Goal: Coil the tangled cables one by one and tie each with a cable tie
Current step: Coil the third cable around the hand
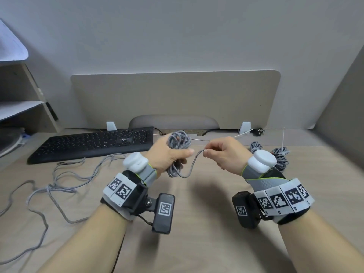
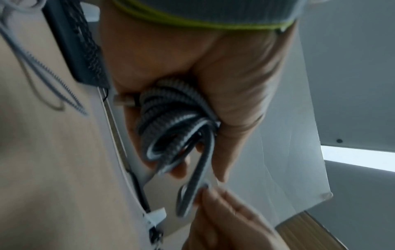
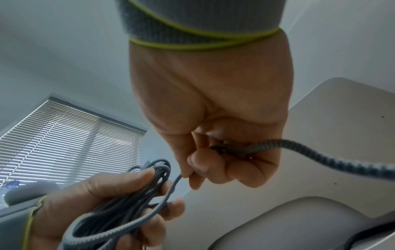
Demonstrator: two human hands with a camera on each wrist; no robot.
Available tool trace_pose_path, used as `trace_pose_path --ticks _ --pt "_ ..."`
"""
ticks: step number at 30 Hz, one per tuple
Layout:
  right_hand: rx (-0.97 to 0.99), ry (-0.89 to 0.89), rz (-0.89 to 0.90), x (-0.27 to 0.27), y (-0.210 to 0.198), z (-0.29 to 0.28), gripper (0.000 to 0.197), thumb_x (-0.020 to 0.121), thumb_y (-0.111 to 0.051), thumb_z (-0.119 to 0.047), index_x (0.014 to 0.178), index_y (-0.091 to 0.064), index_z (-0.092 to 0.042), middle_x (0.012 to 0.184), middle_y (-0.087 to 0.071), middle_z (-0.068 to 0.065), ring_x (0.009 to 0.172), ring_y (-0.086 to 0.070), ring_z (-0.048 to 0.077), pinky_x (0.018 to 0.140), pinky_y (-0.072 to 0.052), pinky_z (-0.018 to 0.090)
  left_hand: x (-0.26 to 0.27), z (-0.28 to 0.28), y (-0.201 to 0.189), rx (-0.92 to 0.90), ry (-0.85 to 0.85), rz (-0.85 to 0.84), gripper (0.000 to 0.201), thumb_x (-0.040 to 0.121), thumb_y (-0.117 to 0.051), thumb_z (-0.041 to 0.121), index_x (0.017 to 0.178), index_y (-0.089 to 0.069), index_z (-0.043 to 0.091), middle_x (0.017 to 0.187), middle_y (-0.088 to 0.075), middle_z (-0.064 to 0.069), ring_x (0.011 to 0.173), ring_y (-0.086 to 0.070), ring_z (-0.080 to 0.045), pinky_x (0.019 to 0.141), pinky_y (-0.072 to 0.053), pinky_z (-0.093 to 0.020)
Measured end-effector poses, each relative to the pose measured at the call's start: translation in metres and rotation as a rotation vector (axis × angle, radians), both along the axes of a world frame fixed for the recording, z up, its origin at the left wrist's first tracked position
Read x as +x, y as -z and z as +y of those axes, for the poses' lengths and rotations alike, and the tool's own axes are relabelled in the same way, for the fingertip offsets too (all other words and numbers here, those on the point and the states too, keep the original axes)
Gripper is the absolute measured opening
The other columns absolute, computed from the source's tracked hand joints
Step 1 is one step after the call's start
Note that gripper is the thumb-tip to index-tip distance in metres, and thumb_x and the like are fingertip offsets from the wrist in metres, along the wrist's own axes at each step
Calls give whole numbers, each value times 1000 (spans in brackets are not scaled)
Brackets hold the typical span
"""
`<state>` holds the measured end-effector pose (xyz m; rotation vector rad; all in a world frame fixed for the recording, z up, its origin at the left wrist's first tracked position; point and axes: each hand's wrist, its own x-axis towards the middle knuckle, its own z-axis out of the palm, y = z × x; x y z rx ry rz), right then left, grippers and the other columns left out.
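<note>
Loose cable point(image 1: 39, 192) sprawls tangled at desk left, untouched. Left hand point(image 1: 167, 154) grips the coil point(image 1: 178, 142) above desk centre; right hand point(image 1: 224, 154) pinches its free tail point(image 1: 194, 162). Step: finishing the coil. Next likely needs the last wrap, then a cable tie point(image 1: 283, 139).

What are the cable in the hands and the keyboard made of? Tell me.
Cable: looks like a woven fabric braid, matte, with grey and white herringbone flecks; the left hand grips its coil and the right hand pinches the free end. Keyboard: apparently black plastic, with a dull sheen on its keys.
</note>
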<state>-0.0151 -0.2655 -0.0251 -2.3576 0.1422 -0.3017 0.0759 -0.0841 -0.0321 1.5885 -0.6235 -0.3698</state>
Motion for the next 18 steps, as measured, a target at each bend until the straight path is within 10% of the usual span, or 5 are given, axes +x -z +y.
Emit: trace_pose_path --ticks 4,18 --pt "47 0 -63 2 0 3 23 94 -59 -25 71 -61 -23 46 -47 -11 48 -41 10 54 -35 25 -17 -13 10 10 132 77 21 81 -72 -4 98 -61 0 87 -70 -19 72 -69 -28 58 -53 -29" --pt "132 -66 -12 -5 -5 9 26 100 -46 -22 83 -60 -11 59 -48 1 50 -44 16 49 -39 22 24 8 5 -387 -248 270 37 89 -65 1 67 -40 19 48 -33 5 37 -34 -10 43 -39 -23"
